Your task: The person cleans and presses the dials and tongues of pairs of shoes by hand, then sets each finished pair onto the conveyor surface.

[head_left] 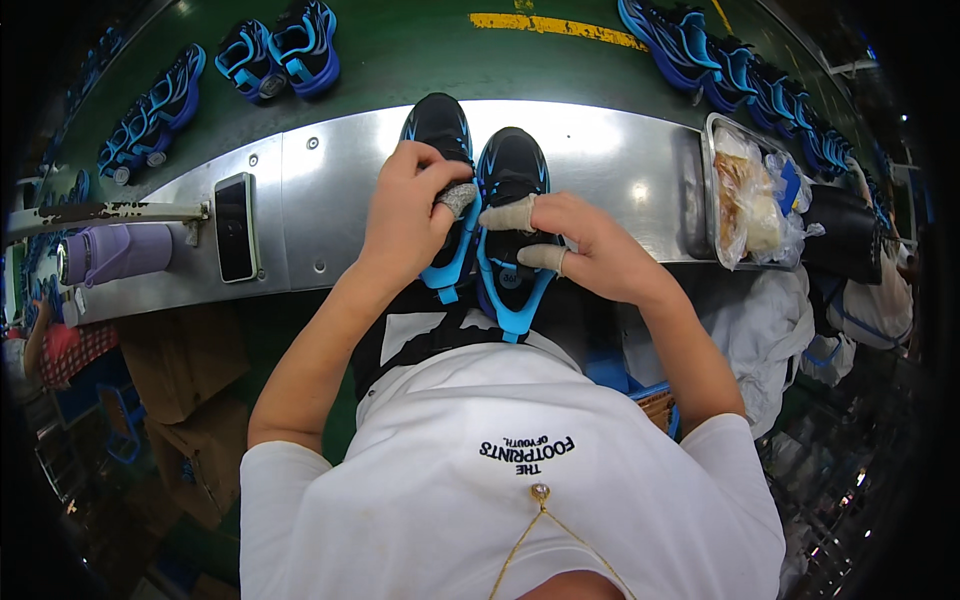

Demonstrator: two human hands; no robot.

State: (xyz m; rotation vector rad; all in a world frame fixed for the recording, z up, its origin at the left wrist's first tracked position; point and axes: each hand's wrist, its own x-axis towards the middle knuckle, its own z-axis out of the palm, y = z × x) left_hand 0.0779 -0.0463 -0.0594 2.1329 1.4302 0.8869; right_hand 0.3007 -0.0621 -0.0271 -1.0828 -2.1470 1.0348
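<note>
Two black-and-blue sneakers stand side by side before me, toes pointing away: the left sneaker and the right sneaker. Over the laced part of the left one, my left hand is closed with bent fingers, its thumb tip in a grey cover. What it pinches is too small to make out. My right hand rests at the right sneaker's tongue and collar. Its forefinger and thumb, both in pale finger covers, are stretched out and apart, the forefinger reaching toward the gap between the shoes.
The sneakers stand on a metal ledge along a green belt carrying more sneakers. A phone and a purple bottle lie at left, near a worn metal bar. At right sits a metal tray with plastic bags.
</note>
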